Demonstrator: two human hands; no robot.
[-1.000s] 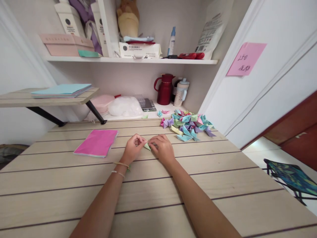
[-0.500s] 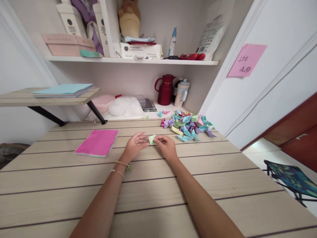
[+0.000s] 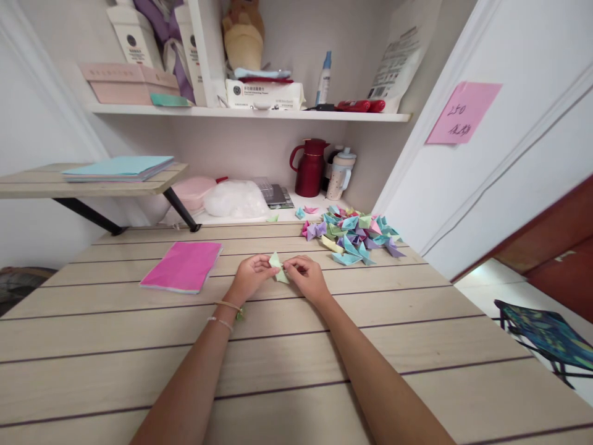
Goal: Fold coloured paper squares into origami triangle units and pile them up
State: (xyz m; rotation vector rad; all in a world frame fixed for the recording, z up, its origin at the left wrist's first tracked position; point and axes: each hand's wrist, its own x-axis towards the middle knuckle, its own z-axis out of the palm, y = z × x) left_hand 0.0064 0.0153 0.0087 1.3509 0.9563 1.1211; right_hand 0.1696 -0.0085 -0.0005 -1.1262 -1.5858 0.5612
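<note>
2 hands [image 3: 279, 274] on green paper [image 3: 275, 261] — pink sheets [image 3: 181, 267] left, folded pile [image 3: 354, 235] right.

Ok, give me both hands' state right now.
Left hand: fingers closed on the pale green paper.
Right hand: fingers pinching the same paper.

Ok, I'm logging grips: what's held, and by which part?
Pale green folded paper, by its sides: left hand at the left, right hand at the right.

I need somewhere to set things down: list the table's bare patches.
Bare: table right of the right forearm; left of the left forearm, nearer than the pink paper. Crowded: back right, under the folded-paper pile; centre, at the green paper.
</note>
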